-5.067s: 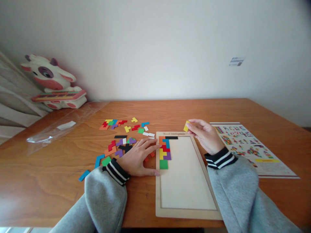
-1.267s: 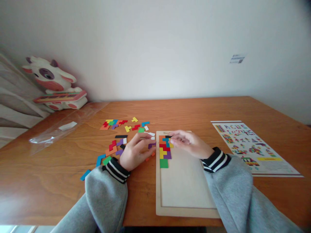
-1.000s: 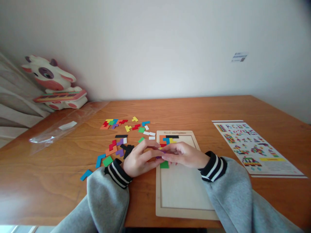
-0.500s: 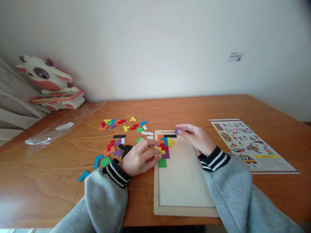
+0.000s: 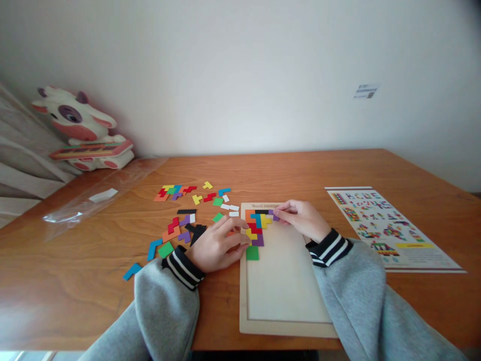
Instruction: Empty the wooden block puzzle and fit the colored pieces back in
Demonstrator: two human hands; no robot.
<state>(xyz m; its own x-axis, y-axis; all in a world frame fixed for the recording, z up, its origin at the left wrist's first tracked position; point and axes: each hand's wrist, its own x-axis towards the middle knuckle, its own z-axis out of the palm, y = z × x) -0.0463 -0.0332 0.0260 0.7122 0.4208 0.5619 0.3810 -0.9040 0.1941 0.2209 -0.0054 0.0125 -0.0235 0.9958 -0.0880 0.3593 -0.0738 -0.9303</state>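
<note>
A wooden puzzle tray point(image 5: 243, 301) lies flat in front of me. Fitted at its upper left are several flat coloured blocks, among them a yellow piece point(image 5: 265, 221), a red piece point(image 5: 254, 228) and a green square point(image 5: 252, 253). My right hand point(image 5: 302, 218) pinches a purple puzzle piece point(image 5: 275, 217) between thumb and fingers, low at the tray's top, just right of the black bar point(image 5: 262, 212). My left hand point(image 5: 221, 243) reaches over the tray's left rim. Its fingers are apart and slightly curled, with the tips at the placed blocks; I see nothing held in it.
Loose puzzle pieces point(image 5: 172, 229) are scattered on the wooden table point(image 5: 93, 281) to the left. On the right lies a printed pattern sheet point(image 5: 391, 220). A clear plastic bag point(image 5: 75, 215) and a cow-shaped toy keyboard point(image 5: 90, 135) are at the far left, before the wall.
My right hand has come down and slightly nearer with the purple puzzle piece, from the tray's top rim to beside the black bar. My left hand has stayed nearly still.
</note>
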